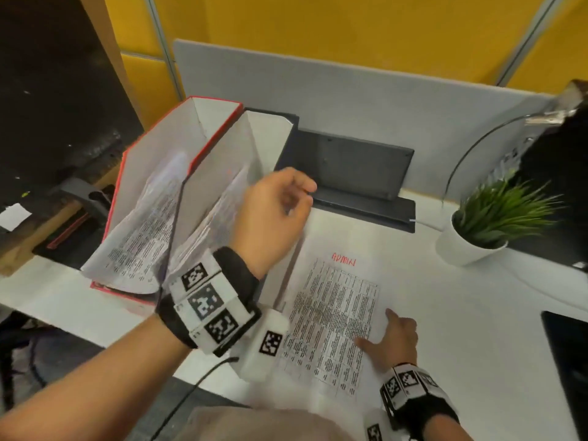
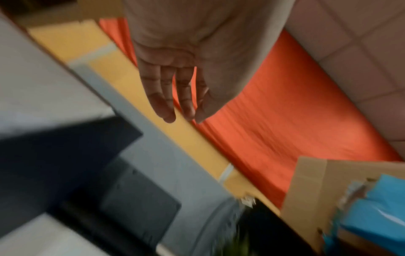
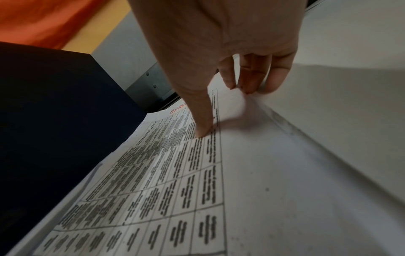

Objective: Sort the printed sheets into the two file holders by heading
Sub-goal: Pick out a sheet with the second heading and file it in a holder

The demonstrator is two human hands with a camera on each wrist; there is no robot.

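Note:
A printed sheet with the red heading "ADMIN" lies on the white desk, seemingly on top of other sheets. My right hand rests on its right side. In the right wrist view the thumb presses on the printed table of the sheet, and the other fingertips touch the paper's edge. A red-edged file holder and a black-edged file holder stand side by side at the left, each with sheets inside. My left hand hovers empty beside the black-edged holder, fingers relaxed.
A dark flat box sits behind the sheet against a grey partition. A potted green plant stands at the right, with a curved lamp arm above it. A black object lies at the right edge.

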